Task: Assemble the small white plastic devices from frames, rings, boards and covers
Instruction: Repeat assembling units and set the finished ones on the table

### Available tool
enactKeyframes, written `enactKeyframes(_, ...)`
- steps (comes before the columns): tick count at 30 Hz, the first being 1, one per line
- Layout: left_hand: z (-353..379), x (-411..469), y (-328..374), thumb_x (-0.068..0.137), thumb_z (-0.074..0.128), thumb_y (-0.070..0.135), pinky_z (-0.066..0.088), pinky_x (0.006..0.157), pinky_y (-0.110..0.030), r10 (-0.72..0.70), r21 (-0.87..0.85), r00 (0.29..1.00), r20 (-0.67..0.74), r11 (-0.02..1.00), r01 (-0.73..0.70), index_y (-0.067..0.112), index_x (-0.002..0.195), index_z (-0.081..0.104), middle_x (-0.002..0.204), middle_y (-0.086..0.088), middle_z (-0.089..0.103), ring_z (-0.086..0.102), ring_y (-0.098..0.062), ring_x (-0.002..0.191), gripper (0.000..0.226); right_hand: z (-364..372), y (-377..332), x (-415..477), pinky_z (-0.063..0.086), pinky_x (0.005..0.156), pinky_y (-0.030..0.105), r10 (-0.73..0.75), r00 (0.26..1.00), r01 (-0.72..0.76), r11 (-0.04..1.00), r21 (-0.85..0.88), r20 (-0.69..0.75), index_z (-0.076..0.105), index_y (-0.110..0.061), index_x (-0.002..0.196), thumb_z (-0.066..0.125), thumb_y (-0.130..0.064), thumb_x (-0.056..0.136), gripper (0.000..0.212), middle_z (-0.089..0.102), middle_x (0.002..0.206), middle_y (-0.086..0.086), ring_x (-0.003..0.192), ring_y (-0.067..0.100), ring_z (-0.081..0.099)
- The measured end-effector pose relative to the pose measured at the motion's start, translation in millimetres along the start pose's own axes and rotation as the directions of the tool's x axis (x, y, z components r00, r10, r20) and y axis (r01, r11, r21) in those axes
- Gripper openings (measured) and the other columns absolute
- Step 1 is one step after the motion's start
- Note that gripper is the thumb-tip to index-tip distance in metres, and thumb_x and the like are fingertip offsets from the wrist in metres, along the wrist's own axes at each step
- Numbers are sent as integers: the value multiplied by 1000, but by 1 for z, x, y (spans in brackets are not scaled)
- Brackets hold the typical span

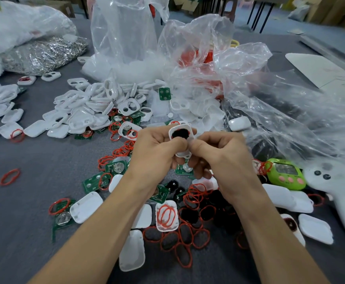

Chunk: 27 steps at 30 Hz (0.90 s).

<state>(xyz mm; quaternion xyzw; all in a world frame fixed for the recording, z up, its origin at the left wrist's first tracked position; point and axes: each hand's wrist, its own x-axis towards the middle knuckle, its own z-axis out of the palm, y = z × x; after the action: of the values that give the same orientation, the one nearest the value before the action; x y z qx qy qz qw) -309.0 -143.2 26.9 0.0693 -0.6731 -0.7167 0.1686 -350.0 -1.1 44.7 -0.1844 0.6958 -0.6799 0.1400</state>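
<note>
Left hand (155,152) / right hand (224,158) grip frame (180,126), maybe black-filled | cover (159,227) holds rings (166,215)

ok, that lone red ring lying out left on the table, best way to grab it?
Probably from straight above. The red ring lies flat on bare table, nothing touching it, so pinch one long side of the oval, fingers either side of the band.

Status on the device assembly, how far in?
Early, by the look of it. Possibly done: a closed white plastic case near the clear bags. In hand: left hand and right hand pinch a white plastic frame with a black insert. Left: a heap of loose white frames, green circuit boards, red rings and white covers across the grey table.
</note>
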Motion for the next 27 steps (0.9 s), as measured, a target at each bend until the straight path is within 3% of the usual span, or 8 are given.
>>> enactKeyframes(5,-4,3,-5,74,62,10,36,46,-25,-8,63,999,37,998,5,-8,91,73,57,-27,54,46,-21,45,27,1,4,0,39,40,22,-1,998,-6,994,-110,-57,73,-12,62,70,-8,91,29,64,53,13,39,20,52)
enactKeyframes(10,-3,2,-8,75,61,12,36,44,-24,-27,105,1000,14,994,26,-5,88,72,50,-9,54,46,-15,43,24,5,9,2,41,46,28,20,994,-45,974,-224,-111,73,-15,62,70,-28,82,24,65,50,3,43,12,53)
enactKeyframes(15,-2,2,-8,81,57,19,34,41,-24,-9,122,1000,-10,992,11,-8,85,71,46,-7,52,43,-15,39,31,4,12,4,41,44,27,28,994,-53,972,-228,-110,73,-16,62,69,-33,78,23,65,51,3,42,13,53)
enactKeyframes(18,-1,3,-11,83,56,16,35,42,-25,1,187,999,-49,982,8,-6,77,68,46,-5,51,50,-14,40,26,6,15,5,40,44,27,42,992,-70,967,-244,-118,73,-15,62,67,-32,77,23,65,51,4,42,13,52)
enactKeyframes(21,-2,1,-13,84,58,30,41,51,-37,-1,247,997,-76,969,20,-2,76,66,59,-21,58,53,-18,52,34,8,14,7,37,41,23,101,987,-123,975,-183,-125,72,-13,61,67,-27,79,24,65,51,6,39,14,48)
enactKeyframes(23,-4,1,-10,76,56,47,50,68,-39,-129,141,990,-58,981,136,11,90,77,83,-18,73,66,-22,72,43,9,11,8,34,39,19,160,981,-171,980,-98,-110,70,-14,56,69,-16,85,29,64,52,9,36,15,45)
enactKeyframes(25,-7,4,-9,78,58,46,55,85,-38,-263,-107,962,71,957,269,22,103,81,105,-6,78,73,-22,95,41,10,7,7,32,37,18,221,971,-222,975,0,-88,67,-17,51,67,-9,90,39,62,53,9,34,16,42)
enactKeyframes(27,-10,7,-5,92,54,36,57,84,-34,-269,-291,942,202,902,320,15,110,79,119,-9,75,72,-20,98,37,12,3,7,32,36,19,277,958,-270,958,98,-72,66,-17,50,66,-7,91,42,60,52,8,34,15,41)
